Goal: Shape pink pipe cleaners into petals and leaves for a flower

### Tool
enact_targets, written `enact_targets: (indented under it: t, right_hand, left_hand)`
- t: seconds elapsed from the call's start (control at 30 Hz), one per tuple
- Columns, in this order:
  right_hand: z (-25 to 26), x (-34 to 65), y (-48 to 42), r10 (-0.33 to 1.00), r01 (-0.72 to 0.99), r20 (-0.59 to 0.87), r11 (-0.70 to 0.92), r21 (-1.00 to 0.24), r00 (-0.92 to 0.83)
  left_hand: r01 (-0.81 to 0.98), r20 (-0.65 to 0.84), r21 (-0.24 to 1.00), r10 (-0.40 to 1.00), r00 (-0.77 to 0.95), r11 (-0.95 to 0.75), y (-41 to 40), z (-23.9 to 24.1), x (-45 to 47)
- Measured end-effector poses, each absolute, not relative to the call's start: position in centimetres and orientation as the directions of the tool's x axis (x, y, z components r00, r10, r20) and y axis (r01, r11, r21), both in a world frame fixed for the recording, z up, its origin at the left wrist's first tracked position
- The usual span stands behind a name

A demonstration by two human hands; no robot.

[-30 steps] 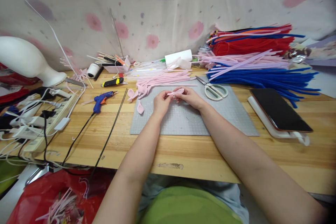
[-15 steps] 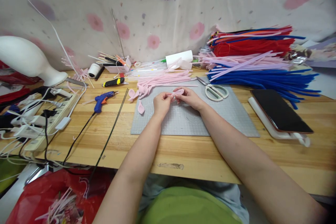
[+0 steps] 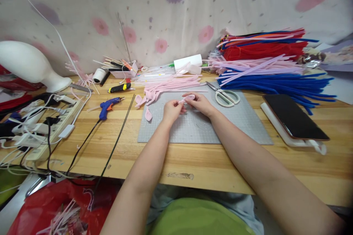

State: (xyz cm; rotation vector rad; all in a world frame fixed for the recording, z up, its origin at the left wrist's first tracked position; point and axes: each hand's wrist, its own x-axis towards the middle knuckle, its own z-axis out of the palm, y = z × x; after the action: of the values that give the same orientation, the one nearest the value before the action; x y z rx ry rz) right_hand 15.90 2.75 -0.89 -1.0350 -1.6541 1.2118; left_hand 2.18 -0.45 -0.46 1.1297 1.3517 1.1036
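Above the grey cutting mat, a pink pipe cleaner bent into a loop is held between both hands. My left hand pinches its left end with closed fingers. The fingers of my right hand are closed on the looped part. Left of my hands, a pink pipe-cleaner petal lies on the mat's edge, with more pink petals just behind it. Scissors with pale handles rest on the mat to the right of my right hand.
A blue glue gun, thin dark stems and a yellow-black cutter lie at left, near a cable-filled power strip. Pink pipe cleaners and blue ones are stacked behind. A phone sits at right.
The pink loop has turned in my fingers and looks flatter now. My left hand has shifted slightly to the right. The other things stay in place on the table.
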Motion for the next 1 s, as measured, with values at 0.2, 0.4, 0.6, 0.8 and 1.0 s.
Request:
enact_targets:
  t: [0.2, 0.4, 0.6, 0.8, 1.0]
  right_hand:
    - [-0.4, 15.9, 2.2, 0.900, 0.060, 0.092, 0.129, -0.990, -0.426]
    - [-0.5, 15.8, 2.4, 0.875, -0.057, 0.102, 0.085, -0.995, -0.474]
    - [-0.5, 15.7, 2.4, 0.892, -0.075, 0.113, 0.089, -0.993, -0.438]
    - [-0.9, 15.3, 2.6, 0.956, 0.102, 0.185, 0.212, -0.972, -0.228]
    - [-1.5, 15.6, 3.0, 0.966, 0.442, 0.258, 0.222, -0.869, 0.023]
  left_hand:
    - [0.126, -0.166, 0.978, 0.986, -0.006, 0.165, -0.5, 0.0, 1.8]
    - [0.038, -0.087, 0.995, 0.996, -0.032, 0.088, -0.3, -0.7, 1.6]
    - [0.063, -0.048, 0.997, 0.996, -0.074, 0.053, -0.3, -1.0, 2.0]
    - [0.175, -0.096, 0.979, 0.994, -0.047, 0.102, -0.5, -0.6, 2.3]
    - [0.276, -0.106, 0.955, 0.994, -0.035, 0.111, -0.6, -0.6, 2.3]
